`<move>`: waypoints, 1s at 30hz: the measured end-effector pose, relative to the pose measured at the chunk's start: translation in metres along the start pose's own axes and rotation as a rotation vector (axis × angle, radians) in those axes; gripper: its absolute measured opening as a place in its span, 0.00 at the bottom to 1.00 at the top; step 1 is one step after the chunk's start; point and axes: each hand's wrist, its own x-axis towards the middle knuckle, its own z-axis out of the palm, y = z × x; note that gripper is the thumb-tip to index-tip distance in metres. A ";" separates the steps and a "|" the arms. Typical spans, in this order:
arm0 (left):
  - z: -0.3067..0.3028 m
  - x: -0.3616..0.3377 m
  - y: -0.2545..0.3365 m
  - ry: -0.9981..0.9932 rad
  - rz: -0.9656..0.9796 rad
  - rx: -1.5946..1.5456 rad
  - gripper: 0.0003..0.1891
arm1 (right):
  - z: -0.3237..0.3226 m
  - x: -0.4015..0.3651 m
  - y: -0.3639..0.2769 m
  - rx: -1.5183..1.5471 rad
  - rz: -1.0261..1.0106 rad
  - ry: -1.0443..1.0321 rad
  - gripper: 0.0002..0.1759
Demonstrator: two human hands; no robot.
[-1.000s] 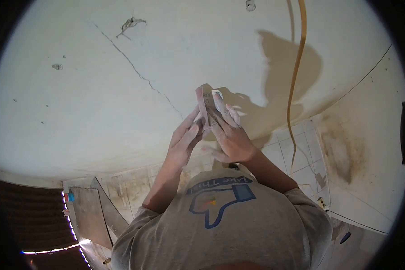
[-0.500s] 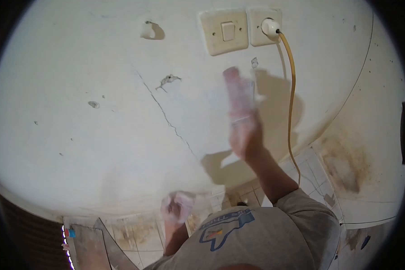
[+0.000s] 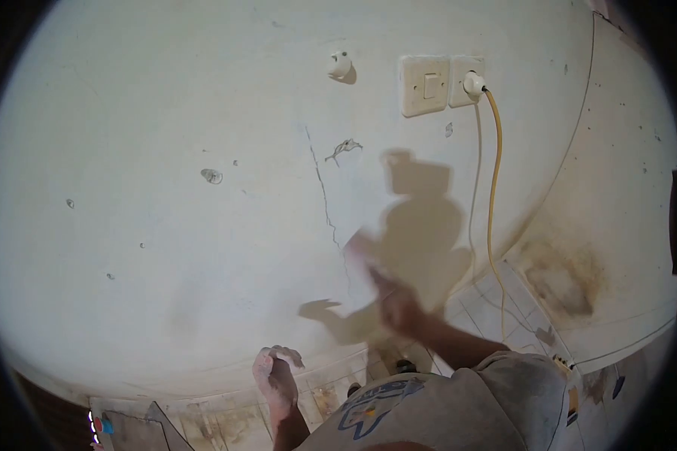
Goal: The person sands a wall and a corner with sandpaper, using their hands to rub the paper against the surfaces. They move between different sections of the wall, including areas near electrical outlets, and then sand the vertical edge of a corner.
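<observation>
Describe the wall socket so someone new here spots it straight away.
On the pale wall, above the right hand, are two cream plates. The socket is the right one, with a white plug and yellow cord; its neighbor bears a switch.

The right hand (image 3: 401,307), motion-blurred, reaches toward ten o'clock; the powder-dusted left hand (image 3: 277,374) rises toward twelve, fingers loosely curled.

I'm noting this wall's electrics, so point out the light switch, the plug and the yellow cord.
Light switch (image 3: 431,86): head view, on its rocker.
Plug (image 3: 472,83): head view, on its white body.
Yellow cord (image 3: 498,137): head view, on its upper stretch.
</observation>
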 end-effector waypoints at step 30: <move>0.184 0.020 -0.090 -0.621 -0.067 0.301 0.29 | -0.143 -0.072 -0.021 0.347 0.232 -0.223 0.23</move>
